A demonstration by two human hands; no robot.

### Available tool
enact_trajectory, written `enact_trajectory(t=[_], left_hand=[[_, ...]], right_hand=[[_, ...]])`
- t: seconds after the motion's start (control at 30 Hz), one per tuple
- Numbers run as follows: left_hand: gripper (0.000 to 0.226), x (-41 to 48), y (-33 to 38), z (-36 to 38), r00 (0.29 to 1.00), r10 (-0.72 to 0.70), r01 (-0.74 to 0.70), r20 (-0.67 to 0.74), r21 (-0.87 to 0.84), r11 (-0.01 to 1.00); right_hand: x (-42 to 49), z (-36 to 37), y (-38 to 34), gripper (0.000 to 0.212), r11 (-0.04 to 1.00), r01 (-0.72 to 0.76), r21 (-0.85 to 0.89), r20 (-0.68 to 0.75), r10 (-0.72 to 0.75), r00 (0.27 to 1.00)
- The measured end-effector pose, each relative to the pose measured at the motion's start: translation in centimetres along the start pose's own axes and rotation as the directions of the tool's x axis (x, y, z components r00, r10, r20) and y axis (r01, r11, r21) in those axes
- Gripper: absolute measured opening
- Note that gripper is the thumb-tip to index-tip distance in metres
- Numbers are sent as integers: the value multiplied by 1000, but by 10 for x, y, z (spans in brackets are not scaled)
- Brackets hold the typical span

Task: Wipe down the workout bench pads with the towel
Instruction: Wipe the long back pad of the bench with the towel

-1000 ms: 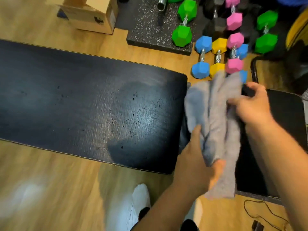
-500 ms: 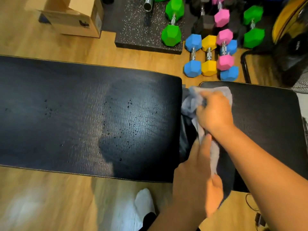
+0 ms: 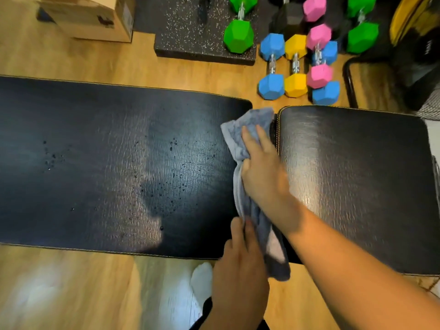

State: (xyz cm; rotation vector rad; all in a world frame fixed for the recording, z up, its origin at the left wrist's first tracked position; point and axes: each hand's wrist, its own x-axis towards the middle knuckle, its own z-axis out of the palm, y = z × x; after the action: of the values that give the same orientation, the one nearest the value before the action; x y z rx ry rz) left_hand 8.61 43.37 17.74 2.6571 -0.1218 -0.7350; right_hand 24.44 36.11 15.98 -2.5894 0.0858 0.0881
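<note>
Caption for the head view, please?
Right hand presses the grey towel at the gap between long pad and short pad; left hand touches its lower part.

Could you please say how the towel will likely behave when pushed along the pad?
The towel is probably floppy: its end hangs past the front edge of the long pad. It likely bunches when pushed: folds gather by the right hand.

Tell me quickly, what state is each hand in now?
Left hand: touches the towel low down; grip cannot be told.
Right hand: open, fingers pressing the towel flat.
</note>
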Motion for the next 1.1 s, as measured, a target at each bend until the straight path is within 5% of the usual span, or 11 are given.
enact_trajectory(t=[0.17, 0.47, 0.6, 0.97, 1.1], left_hand=[[46, -23, -17, 5, 984, 60, -74, -167, -81, 994], [56, 65, -2, -47, 934, 15, 19, -356, 90, 996], [68, 77, -2, -47, 939, -23, 66, -344, 115, 991], [55, -28, -17, 8, 941, 7, 3, -339, 31, 1000], [36, -32, -33, -1, 937, -126, 75, -325, -164, 984]], right_hand=[[-49, 2, -1, 60, 980, 86, -178, 23, -83, 996], [70, -11, -3, 52, 971, 177, -160, -12, -181, 983], [93, -6, 1, 48, 987, 108, -118, -46, -115, 992], [-51, 1, 9, 56, 995, 90, 36, -23, -89, 996], [-98, 1, 12, 58, 993, 82, 83, 51, -86, 995]])
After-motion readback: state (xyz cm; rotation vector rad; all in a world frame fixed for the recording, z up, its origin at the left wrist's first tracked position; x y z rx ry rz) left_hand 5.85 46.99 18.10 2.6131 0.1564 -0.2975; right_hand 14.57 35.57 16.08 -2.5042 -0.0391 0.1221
